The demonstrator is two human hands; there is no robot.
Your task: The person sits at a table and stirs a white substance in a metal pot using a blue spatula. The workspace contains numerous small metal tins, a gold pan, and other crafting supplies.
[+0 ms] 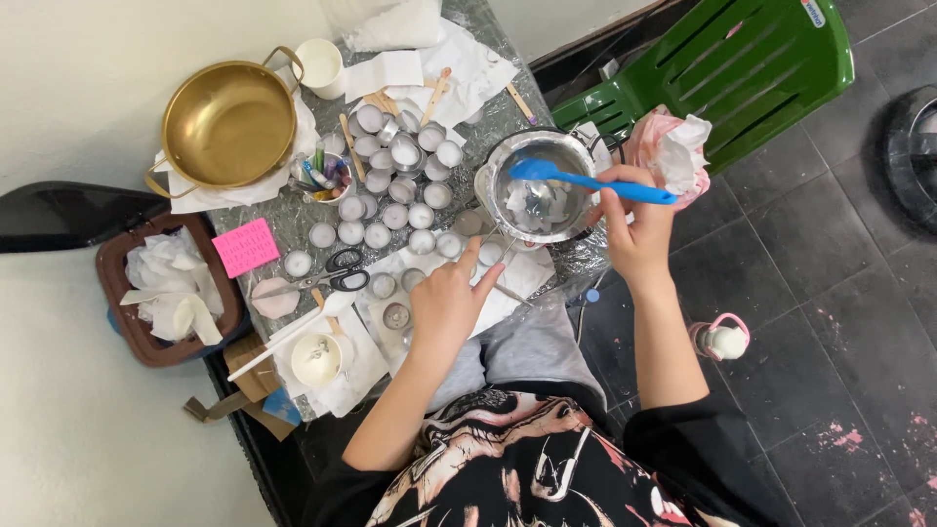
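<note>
Right hand (634, 229) is clamped on the handle of a blue spatula (586, 181), whose blade dips into the steel pot (540, 185) among pale wax chunks. Left hand (447, 303) is loosely open, holding nothing, 2 fingers stretched toward the pot's handle at the table's near edge, fingertips just beside a small tealight cup (490, 252). Under that hand lies white paper (522, 278) with 1 more cup, a metal one (396, 315), resting on it.

Moving outward: black-handled scissors (337, 275) sit left of the hand, and beyond them a crowd of filled tealight cups (395, 185) covers the middle of the table. A pink card (245, 246) lies farther left. A brass pot (229, 122) stands at the far left corner, a white cup (320, 66) beside it. Off the table: a brown bin (117, 293) stuffed with tissue, and a green plastic chair (742, 68) on the dark floor.
</note>
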